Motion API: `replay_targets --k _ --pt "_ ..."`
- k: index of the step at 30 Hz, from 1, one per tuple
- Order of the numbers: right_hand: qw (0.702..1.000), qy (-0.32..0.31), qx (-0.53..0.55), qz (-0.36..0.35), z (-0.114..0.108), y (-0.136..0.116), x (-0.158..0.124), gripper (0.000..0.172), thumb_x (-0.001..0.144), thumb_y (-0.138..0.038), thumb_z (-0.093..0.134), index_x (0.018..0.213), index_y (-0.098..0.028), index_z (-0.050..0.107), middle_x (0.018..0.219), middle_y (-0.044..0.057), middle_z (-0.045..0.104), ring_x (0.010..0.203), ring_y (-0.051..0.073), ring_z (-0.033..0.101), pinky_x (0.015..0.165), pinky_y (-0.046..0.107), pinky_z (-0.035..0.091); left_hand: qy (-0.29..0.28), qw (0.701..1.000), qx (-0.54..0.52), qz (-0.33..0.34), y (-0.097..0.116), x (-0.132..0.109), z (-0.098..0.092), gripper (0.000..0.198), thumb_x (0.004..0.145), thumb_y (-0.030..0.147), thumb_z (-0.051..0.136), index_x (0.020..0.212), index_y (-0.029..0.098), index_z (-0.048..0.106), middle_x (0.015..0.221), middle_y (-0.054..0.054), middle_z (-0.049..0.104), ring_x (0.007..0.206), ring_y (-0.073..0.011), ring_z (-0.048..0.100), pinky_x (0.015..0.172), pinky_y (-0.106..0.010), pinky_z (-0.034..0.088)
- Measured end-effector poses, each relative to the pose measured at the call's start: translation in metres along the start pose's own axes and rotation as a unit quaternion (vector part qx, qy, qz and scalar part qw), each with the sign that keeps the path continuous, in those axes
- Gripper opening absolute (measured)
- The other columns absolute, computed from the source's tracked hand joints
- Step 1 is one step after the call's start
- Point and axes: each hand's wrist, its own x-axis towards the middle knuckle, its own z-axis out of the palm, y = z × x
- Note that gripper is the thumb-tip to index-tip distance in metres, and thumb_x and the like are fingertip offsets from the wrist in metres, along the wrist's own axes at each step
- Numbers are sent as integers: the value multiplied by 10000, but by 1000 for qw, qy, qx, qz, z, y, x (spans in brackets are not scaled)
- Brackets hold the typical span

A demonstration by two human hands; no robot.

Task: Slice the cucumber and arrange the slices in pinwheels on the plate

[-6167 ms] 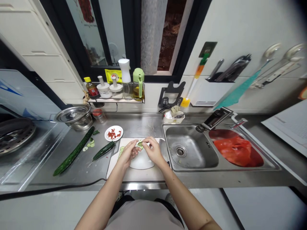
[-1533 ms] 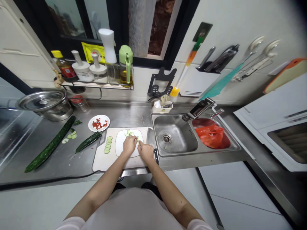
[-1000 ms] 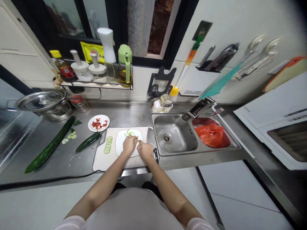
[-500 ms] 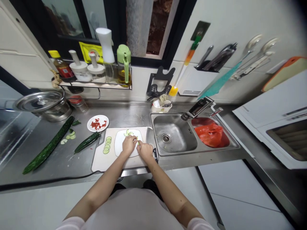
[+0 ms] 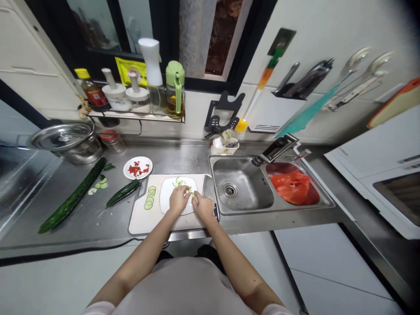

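Both hands work over a white square plate (image 5: 166,199) that lies on a pale cutting board (image 5: 144,224). My left hand (image 5: 179,199) has its fingers bent together at a cucumber slice (image 5: 190,190) on the plate's right part. Close by on the right, my right hand (image 5: 203,206) pinches at a slice too; its fingertips partly hide it. Several thin slices (image 5: 177,181) are arranged near the plate's far edge. On the board's left side a row of overlapping cucumber slices (image 5: 150,197) lies flat. A knife (image 5: 209,186) rests along the board's right edge, its black handle partly behind my right hand.
Left of the board lie a cut cucumber piece (image 5: 123,193), a long cucumber (image 5: 72,197) and a small plate of red bits (image 5: 138,168). A lidded pot (image 5: 78,146) stands behind. To the right is a sink (image 5: 243,186) with a red plastic bag (image 5: 291,187).
My hands have moved slightly apart, showing pale green slices between the fingertips. The whole view has shifted a little, so things appear farther right.
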Motion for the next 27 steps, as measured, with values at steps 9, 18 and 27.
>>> replay_targets --k 9,18,27 --pt "999 18 21 -20 1 5 -7 400 966 -336 387 1301 -273 596 964 71 747 875 181 674 758 246 391 98 994 -14 -51 -41 -57 -41 229 865 351 524 946 213 687 824 -39 661 852 -213 600 807 -318 443" --pt "997 -21 -20 -70 -1 5 4 420 966 -309 385 1351 -299 553 995 71 739 892 176 669 782 260 397 157 965 49 -203 -92 -96 -85 255 847 376 512 965 233 686 813 -34 651 842 -215 600 771 -305 428" --pt "994 -46 -42 -84 0 4 12 425 972 -296 372 1357 -284 553 972 89 738 882 185 671 785 268 408 118 939 107 -304 -88 -92 -97 344 842 436 517 1073 225 658 938 -81 690 959 -289 608 826 -395 405"
